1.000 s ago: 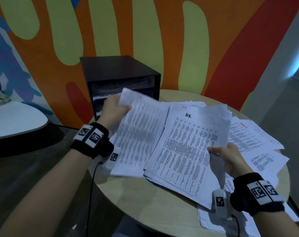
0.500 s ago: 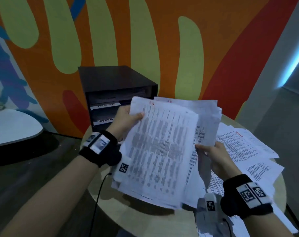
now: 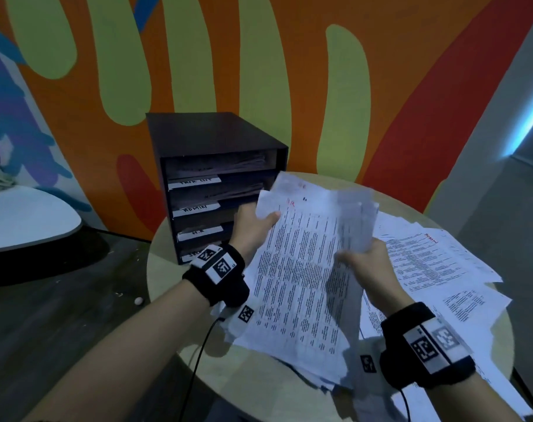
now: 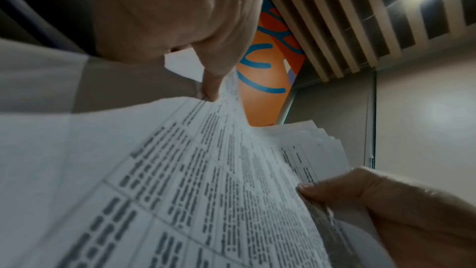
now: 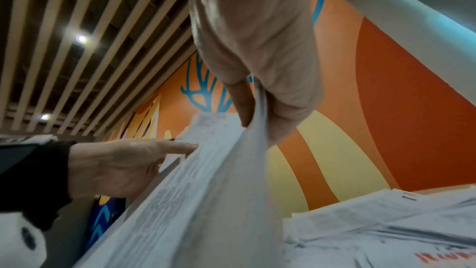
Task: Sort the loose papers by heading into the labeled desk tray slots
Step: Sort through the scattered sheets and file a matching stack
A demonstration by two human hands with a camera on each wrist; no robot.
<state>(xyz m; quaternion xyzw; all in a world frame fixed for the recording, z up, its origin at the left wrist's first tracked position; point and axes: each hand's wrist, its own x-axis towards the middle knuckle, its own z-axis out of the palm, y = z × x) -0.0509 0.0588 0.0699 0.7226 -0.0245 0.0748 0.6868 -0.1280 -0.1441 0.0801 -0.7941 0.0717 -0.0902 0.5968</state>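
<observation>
I hold a thick stack of printed papers (image 3: pixel 301 269) tilted up above the round table (image 3: pixel 259 388). My left hand (image 3: pixel 253 229) grips the stack's upper left corner, thumb on the top sheet. My right hand (image 3: pixel 365 269) pinches its right edge, thumb in front and fingers behind. The top sheet carries a red handwritten heading near its top. In the left wrist view the left thumb (image 4: pixel 213 80) presses the papers (image 4: pixel 180 180). In the right wrist view the right hand (image 5: pixel 257 97) pinches the paper edge (image 5: pixel 211 180). The dark desk tray (image 3: pixel 213 166) with labeled slots stands behind, papers in its upper slots.
More loose papers (image 3: pixel 436 263) lie spread over the right half of the table, one with a red heading. A dark lower surface (image 3: pixel 46 315) and a white curved object (image 3: pixel 24 220) are to the left. A painted wall stands right behind the tray.
The left hand has folded its sheet back over the stack. Both hands have brought the papers together and raised them more upright, closer to the tray.
</observation>
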